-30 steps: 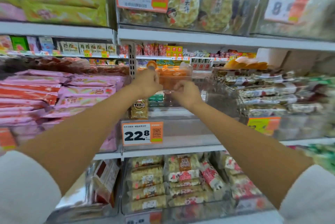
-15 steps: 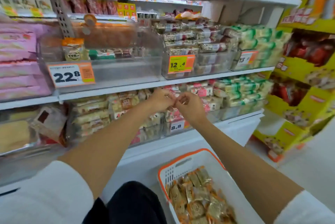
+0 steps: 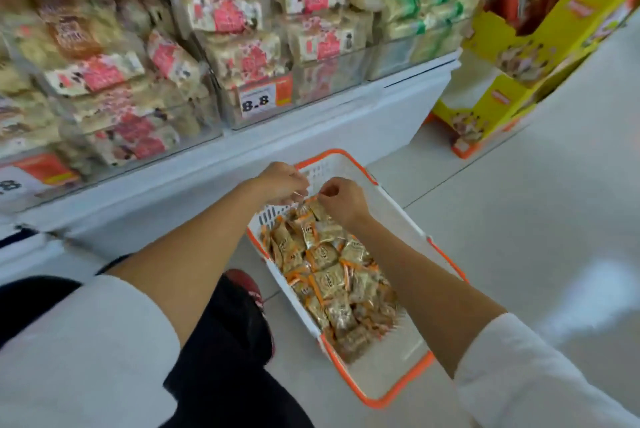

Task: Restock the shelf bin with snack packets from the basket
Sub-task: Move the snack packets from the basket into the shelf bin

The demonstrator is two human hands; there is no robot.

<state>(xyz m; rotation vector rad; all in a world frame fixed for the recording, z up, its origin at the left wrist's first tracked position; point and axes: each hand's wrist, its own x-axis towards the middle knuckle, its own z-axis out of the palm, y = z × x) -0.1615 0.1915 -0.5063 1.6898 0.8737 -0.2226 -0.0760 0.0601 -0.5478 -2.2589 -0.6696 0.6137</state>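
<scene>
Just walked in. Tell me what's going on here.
A person leans over a white basket with an orange rim on the shop floor, beside a shelf. It holds many small golden snack packets. Both hands reach into its far end: the right hand pinches a packet by its edge, and the left hand curls beside it, though blur hides whether it grips anything. Nothing is being carried to the shelf at this moment.
</scene>
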